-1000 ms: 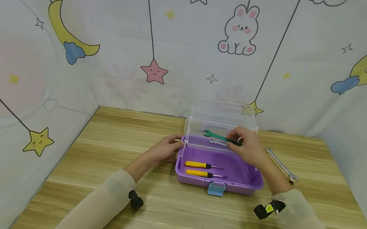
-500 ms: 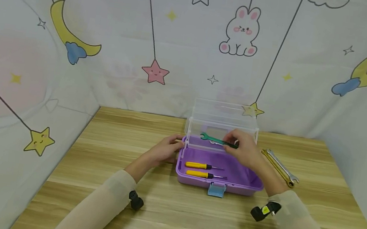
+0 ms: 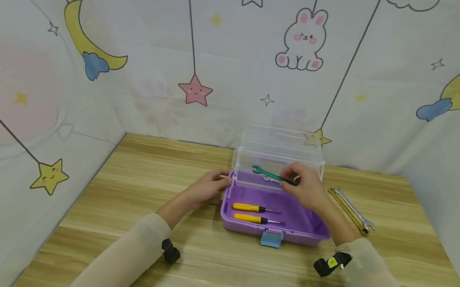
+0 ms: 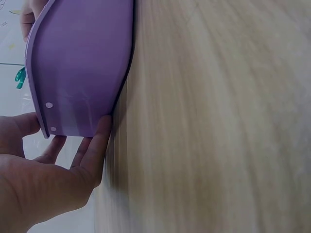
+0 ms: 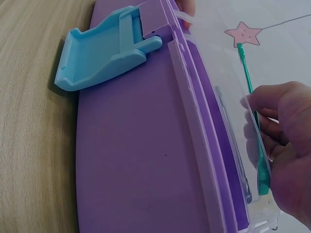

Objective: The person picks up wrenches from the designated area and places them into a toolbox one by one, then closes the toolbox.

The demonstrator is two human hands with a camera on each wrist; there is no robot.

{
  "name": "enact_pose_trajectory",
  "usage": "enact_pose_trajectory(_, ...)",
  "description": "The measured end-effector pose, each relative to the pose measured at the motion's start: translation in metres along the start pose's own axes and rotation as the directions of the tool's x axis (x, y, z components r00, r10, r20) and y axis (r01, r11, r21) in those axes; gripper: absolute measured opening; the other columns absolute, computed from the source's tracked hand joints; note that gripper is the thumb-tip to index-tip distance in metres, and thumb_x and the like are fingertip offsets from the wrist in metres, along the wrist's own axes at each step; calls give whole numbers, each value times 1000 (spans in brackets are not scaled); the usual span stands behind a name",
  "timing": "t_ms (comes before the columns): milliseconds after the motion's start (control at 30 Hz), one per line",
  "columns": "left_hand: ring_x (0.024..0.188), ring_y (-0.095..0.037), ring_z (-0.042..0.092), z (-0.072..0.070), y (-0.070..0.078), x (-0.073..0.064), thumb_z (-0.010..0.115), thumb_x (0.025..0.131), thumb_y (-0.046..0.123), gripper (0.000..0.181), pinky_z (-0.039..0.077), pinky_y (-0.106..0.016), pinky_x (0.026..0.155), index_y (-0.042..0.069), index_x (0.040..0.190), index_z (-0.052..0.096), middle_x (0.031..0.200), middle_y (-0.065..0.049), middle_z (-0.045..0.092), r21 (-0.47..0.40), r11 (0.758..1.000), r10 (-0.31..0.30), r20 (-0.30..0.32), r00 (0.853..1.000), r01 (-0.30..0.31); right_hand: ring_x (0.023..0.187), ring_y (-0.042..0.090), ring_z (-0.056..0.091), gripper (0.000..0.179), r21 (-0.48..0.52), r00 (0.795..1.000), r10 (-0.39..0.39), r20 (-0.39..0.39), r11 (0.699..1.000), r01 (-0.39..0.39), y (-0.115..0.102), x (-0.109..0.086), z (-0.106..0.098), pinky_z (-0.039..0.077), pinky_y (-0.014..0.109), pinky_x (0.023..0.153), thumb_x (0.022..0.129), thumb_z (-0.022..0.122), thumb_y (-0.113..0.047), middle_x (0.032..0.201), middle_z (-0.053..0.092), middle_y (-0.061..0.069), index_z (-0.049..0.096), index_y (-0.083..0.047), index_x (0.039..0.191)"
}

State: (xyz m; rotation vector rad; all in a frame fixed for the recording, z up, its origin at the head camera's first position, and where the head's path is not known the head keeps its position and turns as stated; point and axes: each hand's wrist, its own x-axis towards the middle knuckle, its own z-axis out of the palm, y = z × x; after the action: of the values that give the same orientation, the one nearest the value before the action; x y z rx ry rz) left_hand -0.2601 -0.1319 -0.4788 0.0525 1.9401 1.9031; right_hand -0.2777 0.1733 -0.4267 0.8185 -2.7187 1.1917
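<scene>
A purple toolbox stands on the table with its clear upper part raised at the back. My left hand holds its left rear corner; in the left wrist view the thumb is at the rim and the fingers are round the end. My right hand pinches a green wrench by its right portion, above the rear of the box. The right wrist view shows this wrench behind clear plastic. Partly hidden below it lies a silver wrench. Two yellow-handled screwdrivers lie inside the box.
Right of the box, a gold wrench and a longer silver wrench lie side by side on the wooden table. A light blue latch hangs down at the box's front. Patterned cloth encloses the back and sides.
My right hand has shifted slightly left and down with the green wrench, uncovering the gold wrench. Over the last half second it barely moves. My left hand stays at the box.
</scene>
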Motion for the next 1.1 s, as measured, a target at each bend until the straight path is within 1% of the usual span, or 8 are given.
enact_pose_trajectory(133,122,-31,56,0,0,-1,53,103,25,42,58,-44,87,14,144,47,140,-17,50,3,1000,2,-6,1000,-2,85,19,57,13,19,1000,18,5,1000,-18,-1,0,0,53,36,75,88,75,-8,93,64,3,67,-9,98)
enact_pose_trajectory(267,122,-31,56,-1,-1,-1,53,103,26,42,58,-44,87,14,144,47,140,-17,50,10,1000,0,-7,1000,0,86,20,57,13,31,999,34,10,999,-34,-2,-1,1,53,35,75,89,74,-10,93,64,4,67,-9,99)
enact_pose_trajectory(500,125,-33,55,-2,-2,-2,53,103,25,43,57,-46,90,13,144,46,142,-18,49,-6,1000,2,3,1000,-2,85,19,59,12,25,998,64,10,998,-64,-1,-2,3,54,34,76,89,74,-11,93,64,4,67,-9,99)
enact_pose_trajectory(667,124,-33,55,-2,-3,-3,53,103,25,43,57,-47,90,12,144,46,141,-18,49,-6,1000,7,2,1000,-7,84,18,60,13,15,998,57,-3,998,-57,-1,-3,5,55,32,76,90,74,-12,93,65,4,67,-7,99)
enact_pose_trajectory(800,123,-32,56,-2,-2,-2,53,103,25,41,57,-46,89,13,143,48,140,-18,50,-7,1000,5,-3,1000,-5,84,19,60,15,12,999,36,-20,999,-36,-1,-4,5,55,32,75,89,74,-11,93,65,4,67,-5,100)
enact_pose_trajectory(967,121,-31,57,-1,-2,-1,53,103,26,42,58,-45,88,13,143,47,140,-17,50,-13,1000,11,-2,1000,-11,85,19,61,17,47,998,-2,-61,999,5,1,-5,2,56,32,75,89,75,-10,95,66,6,67,-3,102)
enact_pose_trajectory(1100,122,-31,57,-1,-1,-1,52,104,25,42,57,-46,88,13,143,47,141,-18,49,-18,1000,11,4,1000,-11,86,20,62,18,85,998,1,-61,996,4,2,-9,-2,55,30,76,90,74,-13,96,66,6,67,-3,104)
